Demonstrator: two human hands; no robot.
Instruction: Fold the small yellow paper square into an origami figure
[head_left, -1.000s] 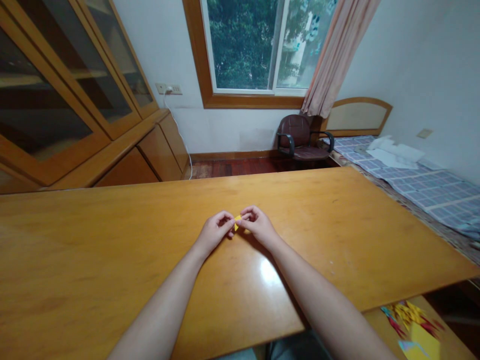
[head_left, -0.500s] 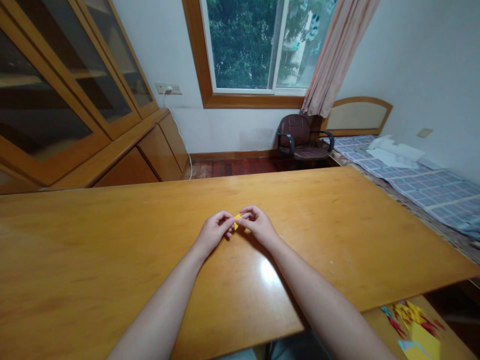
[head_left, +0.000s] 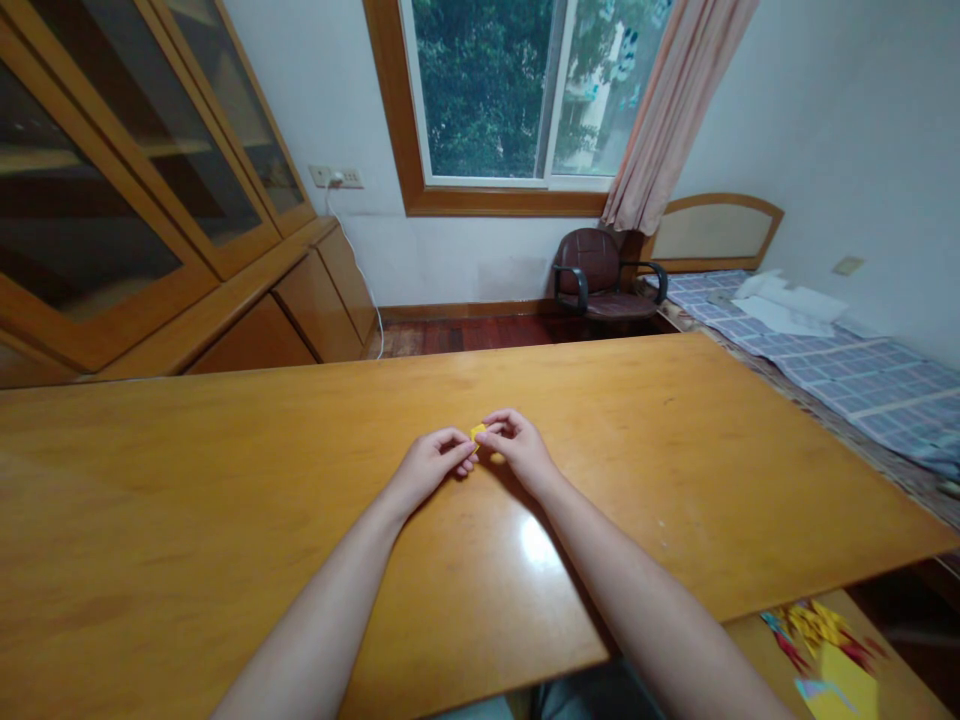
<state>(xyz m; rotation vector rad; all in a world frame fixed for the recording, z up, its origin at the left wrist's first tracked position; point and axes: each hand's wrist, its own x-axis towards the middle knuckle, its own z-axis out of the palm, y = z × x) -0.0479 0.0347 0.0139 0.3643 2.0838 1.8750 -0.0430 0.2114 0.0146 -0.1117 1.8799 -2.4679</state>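
Note:
A small folded piece of yellow paper (head_left: 477, 432) sits between my two hands above the middle of the wooden table (head_left: 225, 480). My left hand (head_left: 429, 468) has its fingers curled, the fingertips pinching the paper's left side. My right hand (head_left: 516, 447) is also closed in a pinch on the paper's right side. Most of the paper is hidden by my fingers. Both forearms reach in from the near edge.
A low stool or side surface (head_left: 825, 670) at the lower right carries several coloured paper pieces. Glass-door cabinets (head_left: 135, 200) stand on the left, a dark chair (head_left: 600, 275) under the window, and a bed (head_left: 840, 360) on the right.
My hands have shifted very slightly and the yellow paper now shows a bit higher between the fingertips. Otherwise nothing has moved.

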